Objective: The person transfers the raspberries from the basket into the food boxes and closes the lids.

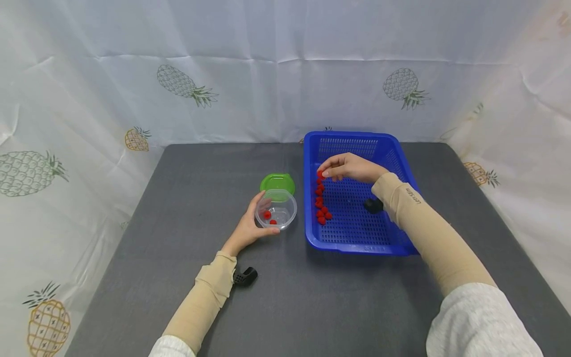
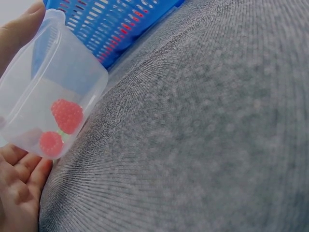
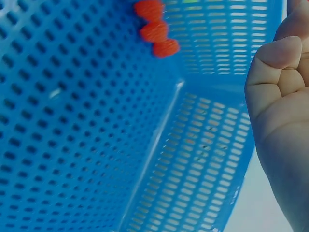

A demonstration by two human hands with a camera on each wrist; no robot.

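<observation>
My left hand (image 1: 251,226) holds a clear plastic cup (image 1: 289,204) between thumb and fingers, low at the table. Two raspberries (image 2: 67,116) lie at the bottom of that cup. Over the left side of a blue basket (image 1: 357,248), my right hand (image 1: 350,167) pinches one red raspberry (image 1: 320,174) between thumb and fingertips. More raspberries (image 1: 319,202) lie in a line along the basket's left wall. In the right wrist view the hand (image 3: 285,111) shows at the right edge, and what its fingertips hold is cut off there.
A green lid (image 1: 273,181) lies on the grey table (image 1: 196,188) just behind the cup, partly seen through it. The basket's raised, slotted walls stand right of the cup. White cloth with pineapple prints (image 1: 178,82) hangs behind and at both sides.
</observation>
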